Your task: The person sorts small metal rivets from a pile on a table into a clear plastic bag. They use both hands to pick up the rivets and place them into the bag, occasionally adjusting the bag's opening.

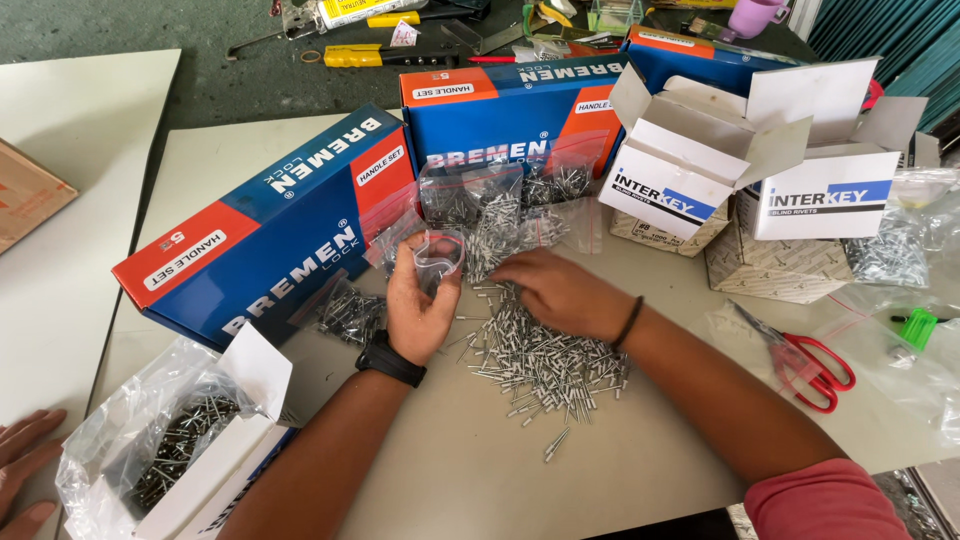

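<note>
- Two hands are shown over a loose pile of blind rivets spread on the desk.
- The left hand is closed on a small clear zip bag, which is held upright with its mouth open, just above the far edge of the pile.
- The right hand is laid palm-down on the top of the pile, its fingers curled onto the rivets; whether any are pinched between them cannot be told.
- Several filled zip bags are stacked behind the hands, against a long blue and red carton.
- The step in hand is judged to be the bagging of rivets: a portion is being gathered for the open bag.
- The next move is judged to call for a small bunch to be pinched, lifted to the bag's mouth and dropped in without spilling, the mouth being kept wide by the left hand.
- Two opened white cartons are set at the right, with red-handled scissors near them.
- A plastic-lined box of dark rivets is placed at the lower left, beside another person's hand.
</note>
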